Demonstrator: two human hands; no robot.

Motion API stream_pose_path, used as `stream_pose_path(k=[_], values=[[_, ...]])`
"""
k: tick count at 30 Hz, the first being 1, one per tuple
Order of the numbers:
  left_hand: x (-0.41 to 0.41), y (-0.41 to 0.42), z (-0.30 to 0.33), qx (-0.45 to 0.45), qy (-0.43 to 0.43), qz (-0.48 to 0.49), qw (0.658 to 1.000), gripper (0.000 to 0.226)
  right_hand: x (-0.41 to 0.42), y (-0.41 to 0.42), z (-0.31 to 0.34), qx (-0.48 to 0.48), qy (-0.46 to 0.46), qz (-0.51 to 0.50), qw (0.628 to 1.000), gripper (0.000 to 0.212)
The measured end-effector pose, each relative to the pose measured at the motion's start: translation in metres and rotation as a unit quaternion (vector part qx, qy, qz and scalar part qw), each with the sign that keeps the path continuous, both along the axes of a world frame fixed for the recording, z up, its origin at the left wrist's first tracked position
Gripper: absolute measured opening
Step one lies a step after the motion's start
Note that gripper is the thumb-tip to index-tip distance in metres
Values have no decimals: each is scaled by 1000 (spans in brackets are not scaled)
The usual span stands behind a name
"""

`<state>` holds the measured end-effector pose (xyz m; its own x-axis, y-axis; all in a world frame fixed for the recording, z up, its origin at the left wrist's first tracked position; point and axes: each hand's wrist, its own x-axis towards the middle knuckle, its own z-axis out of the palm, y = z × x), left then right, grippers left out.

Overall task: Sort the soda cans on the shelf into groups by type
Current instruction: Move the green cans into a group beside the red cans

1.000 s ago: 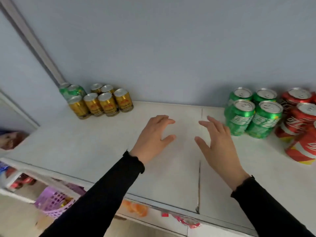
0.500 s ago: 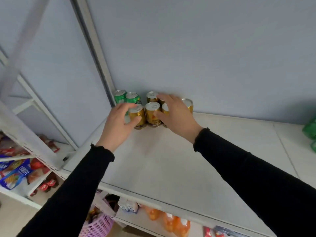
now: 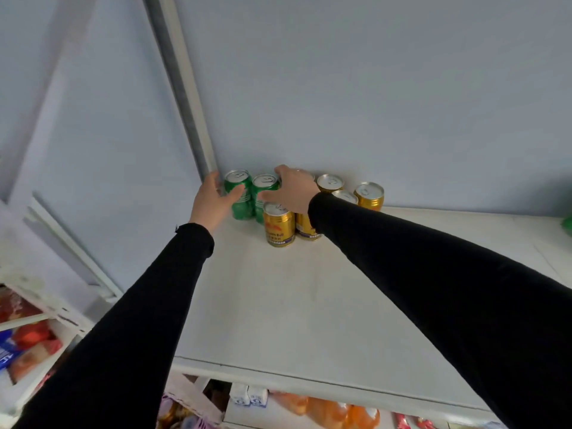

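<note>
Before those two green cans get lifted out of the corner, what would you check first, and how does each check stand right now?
1. Left hand wrapped on left green can: ok.
2. Right hand wrapped on right green can: ok, fingers over its top.
3. Both green cans upright: ok.
4. Gold cans clear of the lift path: not ok, one stands right in front.
5. Right sleeve clear of gold cans: cannot tell.
6. Bare shelf in front: ok.

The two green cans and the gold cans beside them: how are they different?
The green cans stand in the corner by the post, each gripped by one of the hands; the gold cans stand untouched. Green cans look taller, gold cans squatter. All are upright with silver tops.
</note>
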<state>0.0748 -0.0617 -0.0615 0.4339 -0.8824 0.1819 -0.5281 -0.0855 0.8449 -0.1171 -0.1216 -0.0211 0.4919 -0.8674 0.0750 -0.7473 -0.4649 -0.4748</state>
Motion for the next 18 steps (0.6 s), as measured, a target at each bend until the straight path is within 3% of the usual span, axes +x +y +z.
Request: stream_pose_path(k=[2, 7, 10, 18], values=[[5, -12, -4, 8, 14, -17, 1000, 78, 7, -7, -1, -6, 28, -7, 1000, 72], [5, -26, -18, -24, 28, -21, 999, 48, 14, -18, -4, -36, 68, -19, 997, 61], [9, -29, -19, -36, 34, -24, 998, 45, 17, -22, -5, -19, 71, -20, 997, 55], [3, -25, -12, -31, 49, -14, 998, 38, 15, -12, -12, -19, -17, -40, 999, 52]])
